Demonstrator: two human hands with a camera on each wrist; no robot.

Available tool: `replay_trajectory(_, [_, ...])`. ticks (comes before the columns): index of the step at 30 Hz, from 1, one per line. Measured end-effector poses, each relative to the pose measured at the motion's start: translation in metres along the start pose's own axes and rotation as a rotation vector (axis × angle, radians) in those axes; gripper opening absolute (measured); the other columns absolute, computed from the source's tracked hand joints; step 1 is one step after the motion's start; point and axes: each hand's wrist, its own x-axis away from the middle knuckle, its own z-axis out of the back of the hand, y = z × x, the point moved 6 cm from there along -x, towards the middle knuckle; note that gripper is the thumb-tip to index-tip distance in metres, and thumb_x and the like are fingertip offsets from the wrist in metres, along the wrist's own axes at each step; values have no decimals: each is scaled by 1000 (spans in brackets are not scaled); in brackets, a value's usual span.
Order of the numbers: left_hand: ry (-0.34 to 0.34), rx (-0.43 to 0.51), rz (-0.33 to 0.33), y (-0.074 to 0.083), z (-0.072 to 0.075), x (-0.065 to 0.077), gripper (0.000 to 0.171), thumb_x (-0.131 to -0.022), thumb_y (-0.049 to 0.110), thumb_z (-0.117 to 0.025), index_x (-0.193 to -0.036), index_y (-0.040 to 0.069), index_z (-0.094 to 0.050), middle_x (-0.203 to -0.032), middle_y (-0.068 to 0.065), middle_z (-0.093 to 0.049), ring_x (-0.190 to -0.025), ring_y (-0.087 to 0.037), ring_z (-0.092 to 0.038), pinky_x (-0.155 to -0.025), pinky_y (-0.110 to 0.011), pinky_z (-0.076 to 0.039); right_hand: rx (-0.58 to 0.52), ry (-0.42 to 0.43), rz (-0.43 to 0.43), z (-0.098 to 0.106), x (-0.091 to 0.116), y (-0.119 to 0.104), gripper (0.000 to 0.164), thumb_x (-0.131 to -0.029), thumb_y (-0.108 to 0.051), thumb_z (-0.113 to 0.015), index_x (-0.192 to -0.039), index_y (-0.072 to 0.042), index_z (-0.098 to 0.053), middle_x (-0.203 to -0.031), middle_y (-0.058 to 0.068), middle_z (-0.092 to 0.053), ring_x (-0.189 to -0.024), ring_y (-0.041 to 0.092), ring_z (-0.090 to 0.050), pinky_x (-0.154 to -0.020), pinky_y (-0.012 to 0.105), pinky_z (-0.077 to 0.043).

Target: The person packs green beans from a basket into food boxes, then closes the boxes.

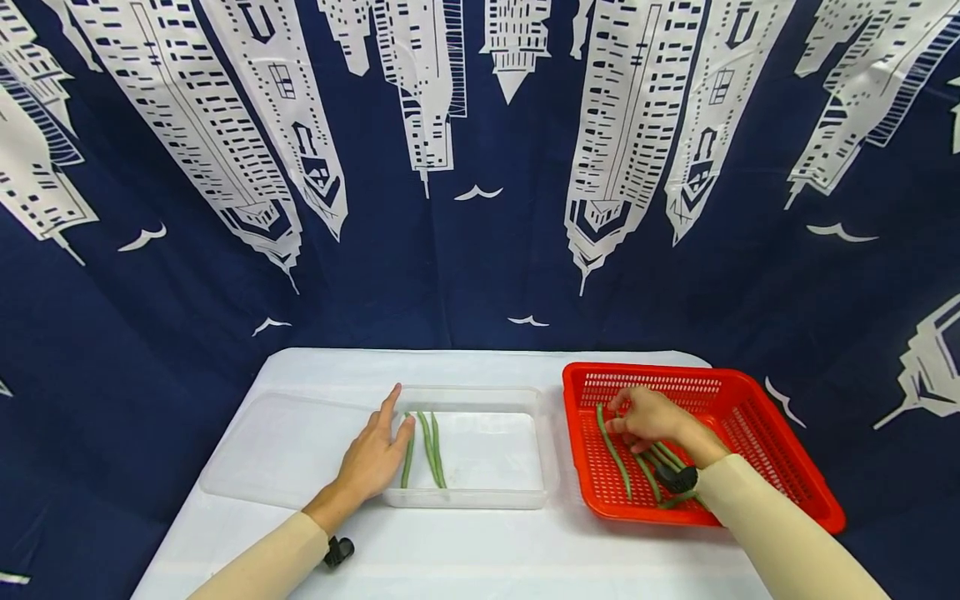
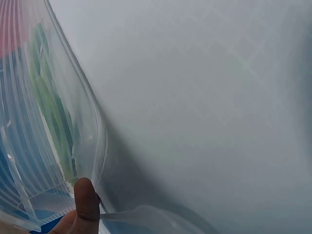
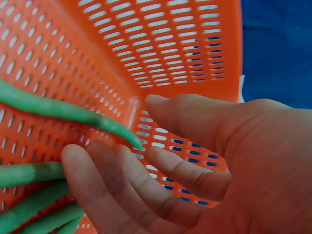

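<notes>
My left hand rests at the left rim of a clear plastic container, index finger extended and thumb at the rim. The left wrist view shows the thumb by the container wall. A few green beans lie lengthwise in the container's left part. My right hand reaches down into a red perforated basket, its thumb and fingers apart. In the right wrist view, the tip of one green bean lies between thumb and fingers, not gripped. More green beans lie beside the fingertips.
A flat translucent lid lies left of the container on the white table. A dark blue cloth printed with white buildings hangs behind the table. Black wrist cameras are on both wrists; the right one hangs over the basket.
</notes>
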Motion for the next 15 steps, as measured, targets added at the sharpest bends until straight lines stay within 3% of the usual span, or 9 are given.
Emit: replay_trajectory(15, [2, 4, 21, -2, -2, 0, 72, -126, 54, -41, -189, 28, -18, -171, -32, -57, -154, -58, -61, -123, -78, -50, 76, -2, -49, -18, -16, 14, 39, -99, -2, -91, -126, 6, -64, -78, 13, -74, -64, 16, -76, -61, 37, -71])
